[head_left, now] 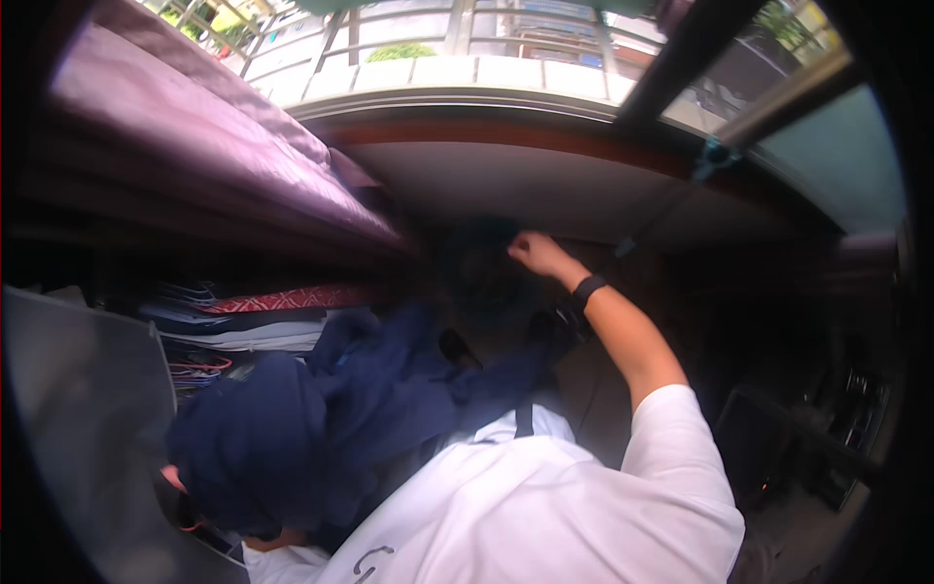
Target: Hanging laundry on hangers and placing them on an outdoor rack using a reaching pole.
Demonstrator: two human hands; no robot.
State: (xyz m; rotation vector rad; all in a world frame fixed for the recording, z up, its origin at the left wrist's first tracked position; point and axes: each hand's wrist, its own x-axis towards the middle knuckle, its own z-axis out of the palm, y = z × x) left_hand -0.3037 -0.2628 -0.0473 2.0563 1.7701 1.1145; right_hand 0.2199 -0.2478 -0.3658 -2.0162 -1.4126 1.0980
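Dark navy clothing (253,428) is bunched in a thick bundle over my left forearm and across my front. My left hand (172,477) is mostly hidden by this bundle; only a bit of finger shows at its left edge, gripping the cloth. My right hand (533,251), with a dark band (588,287) at the wrist, reaches out ahead with its fingers curled closed. Whatever those fingers may hold cannot be made out. Below and beside that hand is a dim, round, teal-coloured thing (477,268) near the floor, too dark to name.
A window ledge (467,97) with railings runs along the far side. Pinkish-purple fabric (195,127) hangs at the upper left, above a stack of folded cloths (253,326). A grey panel (83,419) stands at the left. A pole with a teal clamp (715,158) slants down on the right.
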